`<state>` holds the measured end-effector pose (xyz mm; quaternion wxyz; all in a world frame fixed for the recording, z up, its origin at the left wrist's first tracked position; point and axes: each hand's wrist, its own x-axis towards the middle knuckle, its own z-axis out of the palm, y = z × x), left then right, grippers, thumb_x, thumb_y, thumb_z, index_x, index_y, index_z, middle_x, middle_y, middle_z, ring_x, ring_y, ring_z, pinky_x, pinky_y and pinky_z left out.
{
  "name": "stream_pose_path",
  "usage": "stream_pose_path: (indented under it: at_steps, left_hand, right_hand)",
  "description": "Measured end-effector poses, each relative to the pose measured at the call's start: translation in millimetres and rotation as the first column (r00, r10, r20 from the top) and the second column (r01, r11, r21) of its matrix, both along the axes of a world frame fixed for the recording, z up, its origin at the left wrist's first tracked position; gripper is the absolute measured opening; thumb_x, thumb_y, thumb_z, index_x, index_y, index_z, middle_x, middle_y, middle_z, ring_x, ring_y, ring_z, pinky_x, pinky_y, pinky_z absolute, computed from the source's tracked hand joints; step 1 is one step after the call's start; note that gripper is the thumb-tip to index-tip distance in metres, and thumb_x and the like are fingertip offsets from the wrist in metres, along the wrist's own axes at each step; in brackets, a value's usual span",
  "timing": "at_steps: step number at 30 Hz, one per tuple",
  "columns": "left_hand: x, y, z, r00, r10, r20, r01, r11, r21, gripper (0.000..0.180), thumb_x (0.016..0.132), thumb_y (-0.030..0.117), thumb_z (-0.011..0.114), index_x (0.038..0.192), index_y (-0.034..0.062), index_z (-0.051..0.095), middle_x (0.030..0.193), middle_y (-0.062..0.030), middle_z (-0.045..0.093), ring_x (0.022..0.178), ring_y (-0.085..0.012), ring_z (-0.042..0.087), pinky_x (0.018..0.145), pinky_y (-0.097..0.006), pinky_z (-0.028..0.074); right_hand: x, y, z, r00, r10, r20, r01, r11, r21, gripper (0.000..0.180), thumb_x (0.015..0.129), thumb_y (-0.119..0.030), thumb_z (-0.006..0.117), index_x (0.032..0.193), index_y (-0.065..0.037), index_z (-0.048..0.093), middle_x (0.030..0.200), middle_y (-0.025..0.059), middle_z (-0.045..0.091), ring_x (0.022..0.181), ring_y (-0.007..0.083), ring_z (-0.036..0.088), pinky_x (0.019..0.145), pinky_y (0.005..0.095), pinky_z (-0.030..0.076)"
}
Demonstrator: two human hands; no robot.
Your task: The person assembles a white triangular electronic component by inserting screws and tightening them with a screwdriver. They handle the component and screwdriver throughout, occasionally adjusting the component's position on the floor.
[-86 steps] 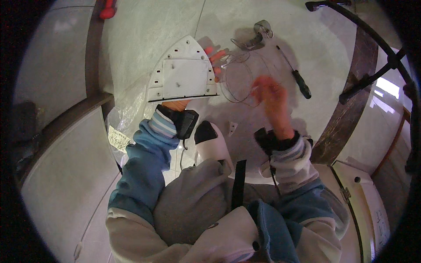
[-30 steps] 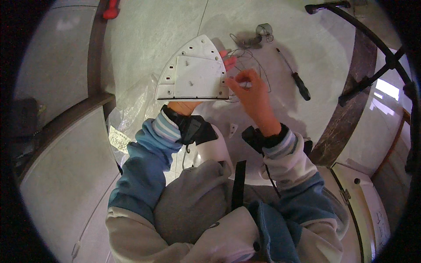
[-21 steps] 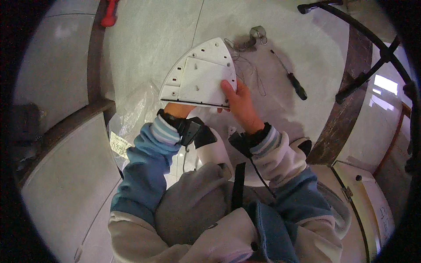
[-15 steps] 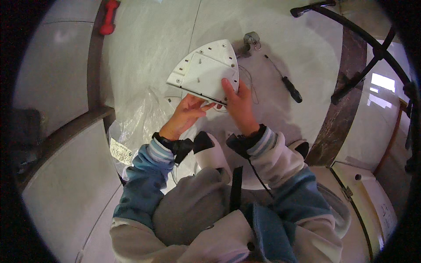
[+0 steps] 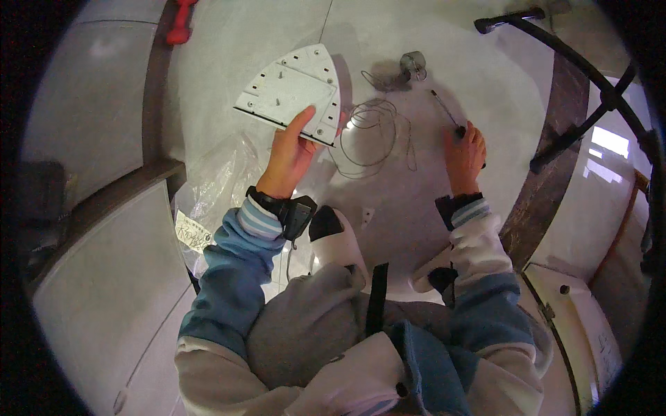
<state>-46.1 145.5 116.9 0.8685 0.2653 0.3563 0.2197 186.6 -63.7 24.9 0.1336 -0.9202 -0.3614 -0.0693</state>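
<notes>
A clear plastic bag point(image 5: 229, 170) lies toward the floor's point(image 5: 416, 222) left edge. I have the left hand point(image 5: 290, 154) clamping the white fan-shaped panel's point(image 5: 295, 90) near right corner, thumb on top; toward the floor's right edge, the right fingers curl over the black-handled screwdriver point(image 5: 460, 130). The one-corner grip could let the panel tip; dragging the screwdriver leftward could snag the loose wire coil point(image 5: 395, 142).

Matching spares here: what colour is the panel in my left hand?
White panel, black lower edge; best in the head view.
</notes>
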Motion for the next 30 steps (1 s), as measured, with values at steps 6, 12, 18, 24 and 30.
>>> stream_pose_path:
  at_steps: [6,12,18,24,30]
  left_hand:
    - [7.8,2.1,-2.4,0.987,0.111,-0.117,-0.094,0.986,0.141,0.042,0.092,0.015,0.054,0.13,-0.0013,0.044,0.116,-0.0161,0.059,0.104,-0.0298,0.061,0.086,-0.04,0.051]
    - [12.7,3.3,-13.1,0.939,0.312,-0.146,-0.287,0.942,0.172,0.036,0.083,0.005,0.066,0.117,0.0031,0.056,0.111,-0.0096,0.062,0.094,-0.0212,0.064,0.076,-0.033,0.053]
    - [14.3,2.7,-13.9,0.923,0.335,-0.19,-0.264,0.91,0.319,0.04,0.087,0.01,0.062,0.123,0.0019,0.049,0.112,-0.0122,0.062,0.096,-0.0262,0.065,0.081,-0.036,0.053]
    - [15.3,2.0,-12.5,0.912,0.372,-0.175,-0.322,0.911,0.257,0.032,0.08,0.006,0.07,0.11,0.0038,0.06,0.104,-0.0059,0.064,0.089,-0.017,0.064,0.073,-0.031,0.052]
    - [16.2,0.8,-13.4,0.886,0.415,-0.209,-0.345,0.889,0.301,0.031,0.079,0.006,0.071,0.108,0.0035,0.061,0.101,-0.006,0.065,0.085,-0.0159,0.064,0.068,-0.029,0.051]
  right_hand:
    - [-8.1,-38.4,-37.1,0.947,-0.115,-0.301,0.092,0.992,-0.09,0.034,0.091,-0.028,0.055,0.113,-0.003,0.051,0.113,0.0177,0.056,0.093,0.0349,0.06,0.076,0.0436,0.049]
    - [-64.2,5.8,26.2,0.554,0.135,-0.822,0.153,0.954,0.259,0.028,0.093,-0.017,0.053,0.117,-0.003,0.05,0.095,0.0208,0.062,0.082,0.0335,0.062,0.071,0.0389,0.049]
    - [-122.5,17.5,83.5,0.389,0.317,-0.865,-0.027,0.942,0.333,0.04,0.092,-0.011,0.052,0.131,-0.008,0.044,0.094,0.0233,0.061,0.081,0.0375,0.062,0.071,0.0393,0.05]
    - [-130.3,24.9,95.6,0.318,0.431,-0.844,-0.167,0.902,0.398,0.051,0.089,-0.01,0.053,0.138,-0.013,0.039,0.099,0.0248,0.06,0.082,0.0419,0.061,0.07,0.0436,0.05]
    - [-140.1,29.3,94.1,0.382,0.47,-0.795,-0.269,0.88,0.391,0.054,0.089,-0.012,0.053,0.14,-0.016,0.035,0.095,0.023,0.06,0.074,0.0418,0.06,0.065,0.0477,0.05]
